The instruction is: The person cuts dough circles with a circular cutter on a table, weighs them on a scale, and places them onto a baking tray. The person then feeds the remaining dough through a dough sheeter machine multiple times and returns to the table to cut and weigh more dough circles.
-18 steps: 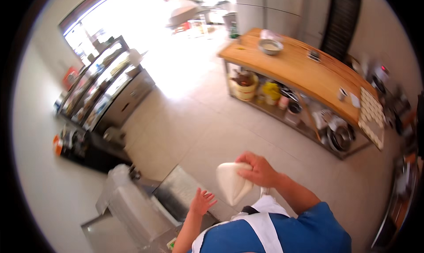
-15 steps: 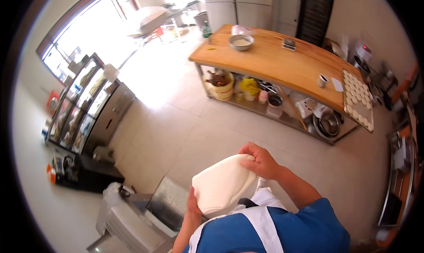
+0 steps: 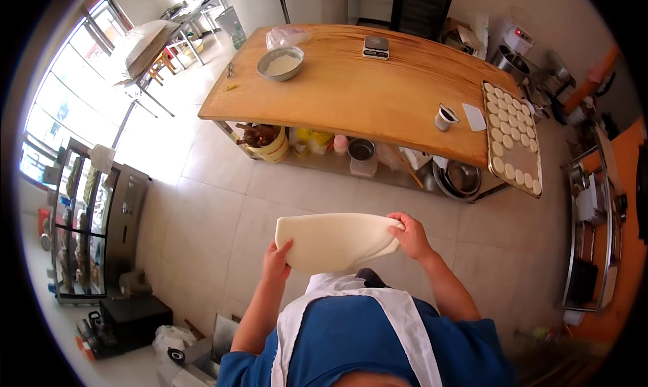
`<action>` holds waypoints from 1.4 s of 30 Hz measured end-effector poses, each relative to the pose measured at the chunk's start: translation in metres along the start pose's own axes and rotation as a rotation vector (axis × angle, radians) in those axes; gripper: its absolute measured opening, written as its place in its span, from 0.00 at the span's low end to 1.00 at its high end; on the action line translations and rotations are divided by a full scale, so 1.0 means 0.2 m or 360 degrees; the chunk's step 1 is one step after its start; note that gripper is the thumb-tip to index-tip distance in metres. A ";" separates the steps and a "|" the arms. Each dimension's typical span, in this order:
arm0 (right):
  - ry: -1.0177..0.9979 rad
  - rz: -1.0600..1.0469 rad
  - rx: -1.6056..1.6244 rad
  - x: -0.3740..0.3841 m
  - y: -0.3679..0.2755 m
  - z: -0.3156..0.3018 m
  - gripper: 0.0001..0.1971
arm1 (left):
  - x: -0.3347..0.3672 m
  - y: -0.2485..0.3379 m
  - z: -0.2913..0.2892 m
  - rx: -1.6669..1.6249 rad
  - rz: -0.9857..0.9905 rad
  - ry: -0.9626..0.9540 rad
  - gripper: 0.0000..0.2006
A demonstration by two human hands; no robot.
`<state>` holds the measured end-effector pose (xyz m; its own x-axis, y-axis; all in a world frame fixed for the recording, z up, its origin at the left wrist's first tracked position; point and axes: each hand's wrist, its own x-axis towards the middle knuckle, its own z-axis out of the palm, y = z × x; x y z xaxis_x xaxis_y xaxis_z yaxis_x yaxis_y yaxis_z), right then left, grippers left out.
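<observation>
While left fingers [image 3: 286,246] grip dough [image 3: 336,239] (pale sheet), right fingers [image 3: 405,220] likewise.

I'm holding both forearms [image 3: 261,307] angled forward and inward; left hand [image 3: 277,259] is gripping, thumb [image 3: 286,245] on top; right hand [image 3: 412,235], well apart, is pinching, fingers [image 3: 402,217] curled.

Wears blue top [image 3: 347,329] with short sleeves [image 3: 480,343], plus white apron [image 3: 331,282] with two wide flat straps [image 3: 412,329] (dark bit [image 3: 369,277] in front, unclear). Leaves left hand [image 3: 277,259] and right hand [image 3: 410,236] bare.
</observation>
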<state>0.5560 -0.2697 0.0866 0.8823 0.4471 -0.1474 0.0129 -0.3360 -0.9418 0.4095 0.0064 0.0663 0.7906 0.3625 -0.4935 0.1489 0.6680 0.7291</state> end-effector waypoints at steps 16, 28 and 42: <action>0.1017 0.0027 -0.0199 1.51 0.07 -0.67 0.17 | 1.84 0.44 0.79 0.0562 -0.0149 -0.0080 0.16; 0.0466 0.0571 -0.1540 1.34 0.39 -0.98 0.24 | 2.04 0.18 0.87 0.3011 0.0994 -0.0202 0.29; -0.0004 -0.0006 -0.0157 1.87 0.00 -0.17 0.21 | 2.09 0.31 0.53 0.2853 0.0963 -0.0117 0.35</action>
<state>0.9027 -0.1306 0.0424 0.8809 0.4505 -0.1447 0.0626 -0.4141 -0.9081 0.8124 0.1293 -0.0442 0.9792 0.2001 -0.0340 0.1987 -0.9108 0.3618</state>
